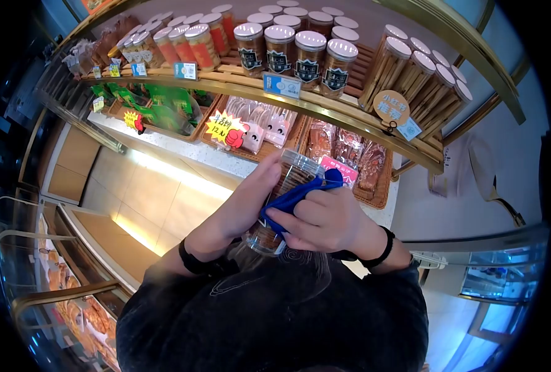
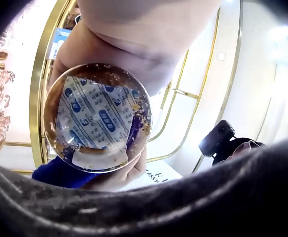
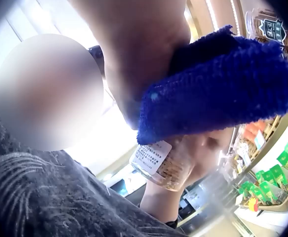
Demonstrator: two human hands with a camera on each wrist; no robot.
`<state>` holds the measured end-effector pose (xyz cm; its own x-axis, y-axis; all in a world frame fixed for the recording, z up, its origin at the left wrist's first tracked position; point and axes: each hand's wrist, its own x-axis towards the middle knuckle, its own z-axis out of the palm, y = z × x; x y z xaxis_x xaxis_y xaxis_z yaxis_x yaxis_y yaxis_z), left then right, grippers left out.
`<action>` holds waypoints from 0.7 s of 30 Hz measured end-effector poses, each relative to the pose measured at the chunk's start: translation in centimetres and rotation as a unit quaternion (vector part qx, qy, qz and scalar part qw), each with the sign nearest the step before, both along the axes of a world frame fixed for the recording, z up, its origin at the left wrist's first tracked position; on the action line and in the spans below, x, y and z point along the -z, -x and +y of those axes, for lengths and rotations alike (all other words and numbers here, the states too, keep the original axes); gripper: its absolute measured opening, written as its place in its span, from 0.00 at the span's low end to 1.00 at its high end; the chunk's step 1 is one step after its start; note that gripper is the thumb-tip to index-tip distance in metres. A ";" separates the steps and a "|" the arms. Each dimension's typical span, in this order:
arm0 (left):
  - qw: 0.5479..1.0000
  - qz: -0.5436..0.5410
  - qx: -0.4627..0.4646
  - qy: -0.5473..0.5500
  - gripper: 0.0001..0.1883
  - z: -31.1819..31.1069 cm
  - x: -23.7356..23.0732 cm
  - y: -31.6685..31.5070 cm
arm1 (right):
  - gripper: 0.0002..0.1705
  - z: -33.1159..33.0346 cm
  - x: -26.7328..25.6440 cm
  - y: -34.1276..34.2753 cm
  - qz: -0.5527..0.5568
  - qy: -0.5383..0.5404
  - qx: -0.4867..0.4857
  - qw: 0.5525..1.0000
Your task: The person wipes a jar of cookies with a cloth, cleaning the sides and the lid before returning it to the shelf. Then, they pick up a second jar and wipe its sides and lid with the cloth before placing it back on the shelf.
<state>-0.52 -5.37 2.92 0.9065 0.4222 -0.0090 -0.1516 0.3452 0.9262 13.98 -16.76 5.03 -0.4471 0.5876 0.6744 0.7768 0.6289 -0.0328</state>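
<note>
Tilted in front of my chest is a clear round jar (image 1: 297, 162) of brown baked sticks or biscuits. My left hand (image 1: 255, 193) grips it round the side. A blue cloth (image 1: 295, 197) is bunched in my right hand (image 1: 325, 218), which holds it against the jar's side. In the left wrist view one round end of the jar faces the camera, with crumbs and a printed white and blue packet (image 2: 92, 116) behind it. The right wrist view shows the cloth's fluffy pile and a white printed label (image 3: 153, 157) on the jar.
Ahead, a gold-edged shelf (image 1: 226, 73) bears rows of white-lidded jars (image 1: 310, 59). Below it stand wicker baskets (image 1: 384, 186) of packaged food with price signs. A glass-fronted bread case (image 1: 71, 291) is at lower left. Tongs (image 1: 495, 192) hang at the right.
</note>
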 end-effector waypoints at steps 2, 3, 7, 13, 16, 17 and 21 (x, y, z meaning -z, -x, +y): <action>1.000 0.007 -0.005 -0.024 0.30 0.2 0.8 0.1 | 0.23 0.2 -0.4 -0.5 0.001 0.005 0.033 0.999; 1.000 0.007 -0.006 -0.022 0.30 0.1 0.7 0.1 | 0.21 0.5 -0.5 -1.0 0.003 0.009 0.070 0.998; 0.996 0.042 -0.057 -0.049 0.24 -0.5 0.6 0.0 | 0.21 0.3 -0.3 -0.9 0.002 -0.015 0.088 0.996; 0.999 0.021 -0.038 -0.013 0.26 -0.8 0.3 0.0 | 0.23 0.9 -0.5 -2.5 0.000 -0.036 0.100 0.994; 0.995 0.021 -0.034 -0.095 0.28 -0.4 1.1 0.3 | 0.23 -0.3 -0.6 -0.8 -0.041 0.000 0.027 0.999; 0.993 0.000 -0.013 -0.117 0.29 -0.4 1.0 0.5 | 0.23 -0.6 -0.5 -0.4 -0.047 0.023 -0.014 0.999; 1.000 0.005 -0.018 0.008 0.31 -1.3 0.9 0.5 | 0.23 0.7 -0.4 -2.5 -0.026 -0.030 0.087 0.995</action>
